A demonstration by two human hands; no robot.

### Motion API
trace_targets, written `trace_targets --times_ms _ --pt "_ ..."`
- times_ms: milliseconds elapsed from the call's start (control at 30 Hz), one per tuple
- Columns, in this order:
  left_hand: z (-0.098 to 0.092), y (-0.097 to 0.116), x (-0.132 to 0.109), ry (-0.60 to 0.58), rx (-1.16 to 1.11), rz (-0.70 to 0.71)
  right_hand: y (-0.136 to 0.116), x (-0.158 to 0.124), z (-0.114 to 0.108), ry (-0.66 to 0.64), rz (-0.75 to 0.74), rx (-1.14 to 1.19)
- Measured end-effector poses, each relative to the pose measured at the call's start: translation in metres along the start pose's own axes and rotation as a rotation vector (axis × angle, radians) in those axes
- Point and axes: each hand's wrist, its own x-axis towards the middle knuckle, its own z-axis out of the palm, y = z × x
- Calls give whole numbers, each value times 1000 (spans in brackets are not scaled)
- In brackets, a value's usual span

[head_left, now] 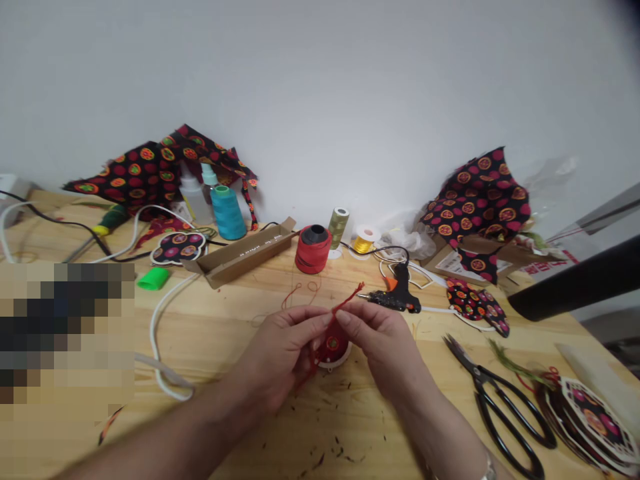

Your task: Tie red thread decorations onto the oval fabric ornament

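Both my hands meet at the middle of the table, pinching a red twisted cord (351,296) between thumbs and fingertips. My left hand (287,343) is closed on the cord, with strands hanging below its fingers. My right hand (383,337) pinches the same cord close beside the left thumb, and its frayed end sticks up to the right. Under the fingertips shows a dark red fabric ornament with a white rim (334,353), partly hidden by my hands. Whether the cord is fastened to it, I cannot tell. A cone of red thread (313,252) stands just beyond.
Black scissors (500,400) lie at right beside stacked fabric ornaments (595,420). A black glue gun (397,293) rests behind my right hand. At left are a cardboard tray (245,257), a teal thread cone (229,213) and a white cable (156,333). Fabric scraps (340,457) litter the front.
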Motion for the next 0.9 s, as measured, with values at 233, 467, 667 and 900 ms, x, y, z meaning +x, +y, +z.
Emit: trace_targets --times_ms 233,467,667,900 --pt "3 0 0 -42 10 17 4 0 4 62 57 126" --pt "3 -1 -2 -45 66 27 -1 -2 5 47 72 114" --pt "5 1 -3 -77 120 11 0 -2 2 30 53 75" --pt "3 0 -3 -12 165 25 -1 0 0 79 -11 -43"
